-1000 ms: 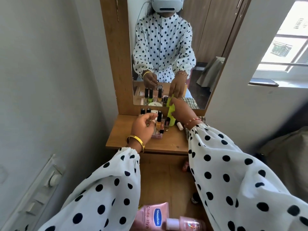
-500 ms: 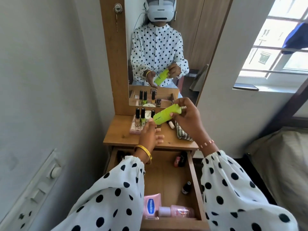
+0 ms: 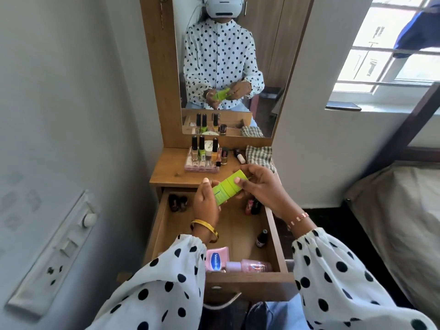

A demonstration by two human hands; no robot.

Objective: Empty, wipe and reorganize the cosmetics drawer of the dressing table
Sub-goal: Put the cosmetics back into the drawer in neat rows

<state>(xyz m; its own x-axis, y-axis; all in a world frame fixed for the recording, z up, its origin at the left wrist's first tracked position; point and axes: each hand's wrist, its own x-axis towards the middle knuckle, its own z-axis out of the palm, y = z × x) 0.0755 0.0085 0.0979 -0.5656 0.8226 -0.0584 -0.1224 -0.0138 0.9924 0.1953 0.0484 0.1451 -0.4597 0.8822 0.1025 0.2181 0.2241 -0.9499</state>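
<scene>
The drawer (image 3: 273,236) and the surface (image 3: 171,171) are matt, grained wood. The green tube (image 3: 226,189) looks like smooth, slightly shiny plastic. The bangle (image 3: 205,228) is glossy gold metal. A checked cloth (image 3: 258,156) looks soft and woven. The pink bottle (image 3: 217,259) is glossy plastic.

Domestic bedroom: wooden dressing table (image 3: 166,173) with mirror (image 3: 228,67) at frame centre, bed (image 3: 402,210) at right, window (image 3: 390,46) upper right.

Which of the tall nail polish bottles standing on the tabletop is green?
The second from the left: bright green under its black cap, while its neighbours are beige, pale and orange.
</scene>
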